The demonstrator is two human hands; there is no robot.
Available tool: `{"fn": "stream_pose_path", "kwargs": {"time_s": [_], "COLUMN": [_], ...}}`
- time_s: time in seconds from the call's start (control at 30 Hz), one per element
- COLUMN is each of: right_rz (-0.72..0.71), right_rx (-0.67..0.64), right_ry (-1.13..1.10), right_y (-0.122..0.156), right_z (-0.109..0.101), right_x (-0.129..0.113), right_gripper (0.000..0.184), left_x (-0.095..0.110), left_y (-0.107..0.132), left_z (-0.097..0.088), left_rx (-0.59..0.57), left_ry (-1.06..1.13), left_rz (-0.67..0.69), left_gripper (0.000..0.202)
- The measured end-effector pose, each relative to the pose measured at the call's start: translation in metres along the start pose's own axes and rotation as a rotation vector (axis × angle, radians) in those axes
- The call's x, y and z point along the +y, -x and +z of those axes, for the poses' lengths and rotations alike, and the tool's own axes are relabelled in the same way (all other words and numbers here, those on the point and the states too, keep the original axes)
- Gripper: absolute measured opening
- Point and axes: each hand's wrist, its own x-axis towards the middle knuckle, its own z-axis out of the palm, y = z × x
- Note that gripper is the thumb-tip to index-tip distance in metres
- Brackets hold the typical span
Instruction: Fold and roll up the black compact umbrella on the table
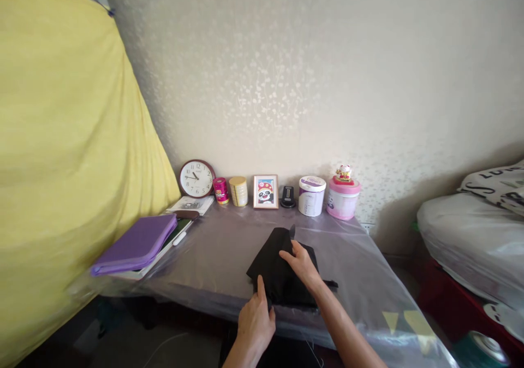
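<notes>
A folded piece of black fabric (272, 256) lies at the front edge of the table, a narrow strap (331, 284) sticking out on its right. I cannot make out whether it is a bag or some other cloth article. My right hand (302, 261) is closed on the fabric's upper part, thumb on the near side, and a small dark flap (292, 231) stands up beyond the fingers. At the lower left corner, my left hand (257, 316) grips the near edge, its index finger stretched along the cloth. The fabric's underside is hidden.
Along the wall stand a clock (197, 178), a pink can (221, 190), a yellow-lidded jar (238, 191), a panda picture frame (266, 192), a black stand (288, 197) and two tubs (311, 200). A purple folder (137, 242) lies left on the plastic-covered table (213, 253).
</notes>
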Motion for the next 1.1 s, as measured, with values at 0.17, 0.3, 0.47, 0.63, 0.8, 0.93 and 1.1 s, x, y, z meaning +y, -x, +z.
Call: {"fn": "stream_pose_path", "kwargs": {"time_s": [0.17, 0.3, 0.47, 0.63, 0.8, 0.93, 1.1], "right_rz": [0.029, 0.037, 0.023, -0.025, -0.134, -0.225, -0.317], "right_rx": [-0.042, -0.104, -0.147, -0.209, -0.379, -0.462, -0.464], "right_ry": [0.121, 0.263, 0.421, 0.41, 0.318, 0.303, 0.338], "right_y": [-0.018, -0.02, -0.018, -0.016, -0.014, -0.015, -0.011], "right_z": [0.034, 0.046, 0.046, 0.045, 0.041, 0.037, 0.032], "right_x": [-0.001, 0.002, 0.002, -0.004, -0.01, -0.013, -0.013], "right_gripper": [0.018, 0.025, 0.028, 0.034, 0.025, 0.026, 0.027], "left_x": [0.002, 0.001, -0.003, -0.006, -0.003, -0.002, -0.003], "left_y": [-0.002, -0.003, 0.0, 0.01, 0.01, 0.002, -0.007], "left_z": [0.002, 0.002, 0.001, -0.001, -0.007, -0.008, -0.001], "left_rx": [0.0, -0.01, -0.013, 0.138, 0.123, 0.064, 0.007], "left_ry": [-0.027, -0.022, 0.008, -0.038, -0.077, -0.045, 0.004], "left_rz": [0.011, 0.003, 0.015, 0.052, 0.154, 0.217, 0.217], "left_gripper": [0.066, 0.066, 0.066, 0.059, 0.06, 0.068, 0.076]}}
